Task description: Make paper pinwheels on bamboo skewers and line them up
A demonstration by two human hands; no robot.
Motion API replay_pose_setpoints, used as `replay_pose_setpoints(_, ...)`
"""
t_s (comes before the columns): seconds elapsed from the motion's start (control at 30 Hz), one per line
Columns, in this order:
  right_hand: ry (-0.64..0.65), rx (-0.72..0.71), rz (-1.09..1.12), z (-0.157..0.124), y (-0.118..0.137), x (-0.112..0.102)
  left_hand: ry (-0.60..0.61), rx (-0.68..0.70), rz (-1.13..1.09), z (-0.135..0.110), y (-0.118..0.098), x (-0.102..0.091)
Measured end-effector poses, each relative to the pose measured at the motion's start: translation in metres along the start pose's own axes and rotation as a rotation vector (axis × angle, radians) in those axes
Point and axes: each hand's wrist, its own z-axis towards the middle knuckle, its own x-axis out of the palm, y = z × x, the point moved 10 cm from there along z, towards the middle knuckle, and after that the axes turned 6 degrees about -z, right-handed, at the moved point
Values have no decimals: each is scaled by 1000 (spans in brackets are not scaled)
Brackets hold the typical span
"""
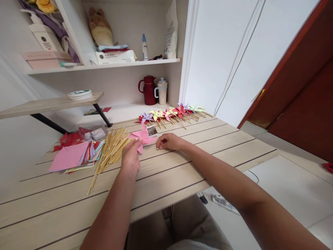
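Note:
My left hand (131, 154) is closed on a pink paper pinwheel (143, 134), pinching it near its middle with the thumb on top. To the right, my right hand (168, 141) has its fingertips pressed together around a small shiny metal pin (157, 148), held just above the table; its exact shape is too small to make out. Just behind the pinwheel stands a small open box (152, 131) of little metal pieces. A heap of thin wooden sticks (111, 147) lies left of my left hand, partly beside a stack of coloured paper squares (69, 156).
Several finished pinwheels on sticks (179, 111) lie in a row along the table's back edge. Behind them stand a red jug (149, 91) and a speckled cup (162, 92). A small raised wooden shelf (52, 104) and red paper pieces (71, 139) are at the left.

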Motion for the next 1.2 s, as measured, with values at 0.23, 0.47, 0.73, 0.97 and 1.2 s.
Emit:
replay_pose_setpoints(0.23,4,12,20,0,-1,0,9,-4,21,0,0,1)
replay_pose_setpoints(0.47,-11,20,24,1,-5,-1,7,-4,24,-1,-1,1)
replay_pose_setpoints(0.73,-39,20,-29,-4,5,0,10,-5,11,-1,-1,1)
replay_pose_setpoints(0.97,-43,14,-96,-5,7,-1,34,1,33,-1,-1,3)
replay_pose_setpoints(1.2,-21,-10,-73,-4,7,-1,28,-10,26,-1,-1,3)
